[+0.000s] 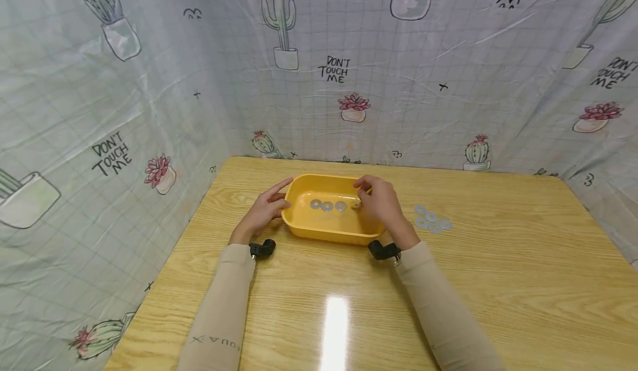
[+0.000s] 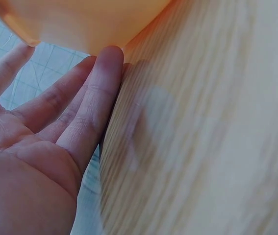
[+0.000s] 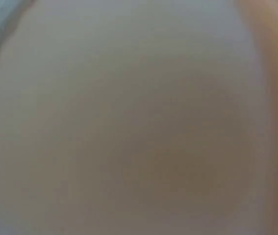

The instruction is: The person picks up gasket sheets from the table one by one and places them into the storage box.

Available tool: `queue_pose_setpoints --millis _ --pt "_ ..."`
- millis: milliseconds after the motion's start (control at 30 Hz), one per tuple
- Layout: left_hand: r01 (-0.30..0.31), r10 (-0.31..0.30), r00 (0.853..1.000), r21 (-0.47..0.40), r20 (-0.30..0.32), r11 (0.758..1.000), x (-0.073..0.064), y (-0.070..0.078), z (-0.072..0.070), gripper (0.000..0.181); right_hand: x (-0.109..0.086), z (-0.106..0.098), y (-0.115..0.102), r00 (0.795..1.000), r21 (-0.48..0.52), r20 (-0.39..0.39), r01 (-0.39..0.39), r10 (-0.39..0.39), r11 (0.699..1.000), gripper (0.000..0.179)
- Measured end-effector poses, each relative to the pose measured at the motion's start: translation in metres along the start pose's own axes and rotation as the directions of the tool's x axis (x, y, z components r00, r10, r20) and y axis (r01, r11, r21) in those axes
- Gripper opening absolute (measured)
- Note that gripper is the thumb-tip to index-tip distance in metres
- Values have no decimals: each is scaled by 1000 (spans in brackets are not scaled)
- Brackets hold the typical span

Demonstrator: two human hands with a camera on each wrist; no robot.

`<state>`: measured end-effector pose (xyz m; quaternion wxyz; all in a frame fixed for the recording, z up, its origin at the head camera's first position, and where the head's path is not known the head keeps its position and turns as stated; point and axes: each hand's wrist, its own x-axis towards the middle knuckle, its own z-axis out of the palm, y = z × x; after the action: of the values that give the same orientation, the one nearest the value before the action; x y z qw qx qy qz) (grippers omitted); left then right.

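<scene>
A yellow plastic tray [image 1: 319,233] lies on the table between both hands. At its left end my left hand [image 1: 261,210] holds the wall, a thumb tip over the rim and the other fingers along the outside. The left wrist view shows those fingers [image 2: 94,93] stretched, tips against the tray's outer wall. My right hand [image 1: 381,200] reaches over the right end, pinching a flat metal washer low inside. Left of it, three grey washers [image 1: 327,206] line the tray floor in a row. The right wrist view is a blur filled by a close surface.
Several more washers [image 1: 431,217] lie in a loose group on the wooden table [image 1: 498,260], right of the tray. A cactus-printed curtain [image 1: 309,111] hangs behind the table and along its left side. Light glares off the tabletop near the front.
</scene>
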<state>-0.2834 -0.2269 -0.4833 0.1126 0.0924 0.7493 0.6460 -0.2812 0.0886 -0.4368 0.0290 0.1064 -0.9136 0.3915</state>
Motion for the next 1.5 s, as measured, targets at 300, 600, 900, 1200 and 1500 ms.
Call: queue_pose_setpoints --millis 300,600,900,1200,1500 --pt "9 -9 1000 -2 2 1000 0 0 0 66 -1 -34 18 999 139 -32 11 -7 990 24" --pt "11 -11 1000 -18 -5 1000 0 -1 1 67 -11 -70 51 998 140 -59 25 -17 990 25" --pt "12 -12 1000 -14 11 1000 -1 -2 1 67 -33 -112 104 992 88 -118 -27 38 996 30" --pt "12 -12 1000 -22 1 1000 0 -4 -1 66 -41 -123 126 996 6 -70 -49 49 999 32" --pt "7 -7 1000 -20 2 1000 -1 -3 0 66 -49 -138 147 989 -76 127 -70 79 995 34"
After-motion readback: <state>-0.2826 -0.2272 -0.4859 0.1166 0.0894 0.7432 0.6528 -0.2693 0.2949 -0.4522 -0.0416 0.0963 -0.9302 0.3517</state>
